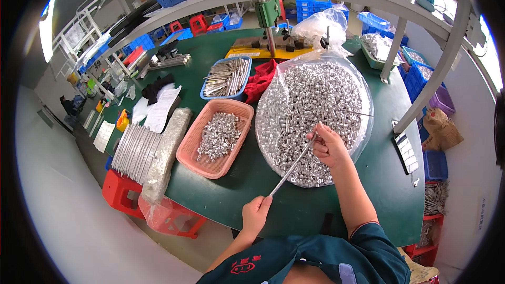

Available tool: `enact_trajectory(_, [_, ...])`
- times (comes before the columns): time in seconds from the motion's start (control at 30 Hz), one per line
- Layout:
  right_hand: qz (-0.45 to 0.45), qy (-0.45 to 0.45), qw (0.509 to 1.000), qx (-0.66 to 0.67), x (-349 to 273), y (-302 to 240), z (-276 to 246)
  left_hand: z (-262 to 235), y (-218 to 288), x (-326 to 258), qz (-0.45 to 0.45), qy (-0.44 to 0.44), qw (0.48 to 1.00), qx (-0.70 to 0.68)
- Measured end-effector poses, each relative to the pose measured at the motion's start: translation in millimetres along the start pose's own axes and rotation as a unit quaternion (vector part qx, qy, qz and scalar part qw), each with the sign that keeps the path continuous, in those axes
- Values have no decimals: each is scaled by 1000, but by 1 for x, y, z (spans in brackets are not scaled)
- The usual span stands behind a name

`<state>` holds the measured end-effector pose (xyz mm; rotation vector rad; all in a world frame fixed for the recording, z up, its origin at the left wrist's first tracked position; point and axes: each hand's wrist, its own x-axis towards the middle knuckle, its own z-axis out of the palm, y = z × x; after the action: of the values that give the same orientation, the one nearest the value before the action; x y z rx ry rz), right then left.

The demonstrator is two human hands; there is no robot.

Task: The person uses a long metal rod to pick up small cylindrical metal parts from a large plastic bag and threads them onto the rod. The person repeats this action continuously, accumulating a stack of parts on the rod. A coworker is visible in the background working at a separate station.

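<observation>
My left hand (pixel 256 214) is closed round the lower end of a slim metal rod (pixel 292 167), which slants up and to the right. At the rod's upper end my right hand (pixel 329 146) pinches with thumb and fingers; whether a small part sits between them is too small to tell. Both hands are over the near side of a large round heap of small silvery metal sleeves (pixel 321 92), held in a clear plastic bag (pixel 368 87). A thin dark stick (pixel 360 113) lies across the heap's right side.
Left of the heap stands a pink basket (pixel 185 150) with more sleeves. Behind it are a blue basket (pixel 202 94) of metal rods and a red cloth (pixel 260 81). Bundled rods (pixel 135 152) lie at the left edge. A phone (pixel 406 152) rests near a shelf post (pixel 434 68).
</observation>
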<state>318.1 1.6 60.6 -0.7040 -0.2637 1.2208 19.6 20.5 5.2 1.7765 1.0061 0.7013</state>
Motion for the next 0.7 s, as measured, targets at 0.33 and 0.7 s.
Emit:
enact_trajectory(0.33, [-25,-1,1000,-10,-6,7,16,4,-7,0,3,27,1000,-13])
enact_trajectory(0.7, [-73,74,980,-168,-1,2,9,1,-4,-2,-4,9,999,37])
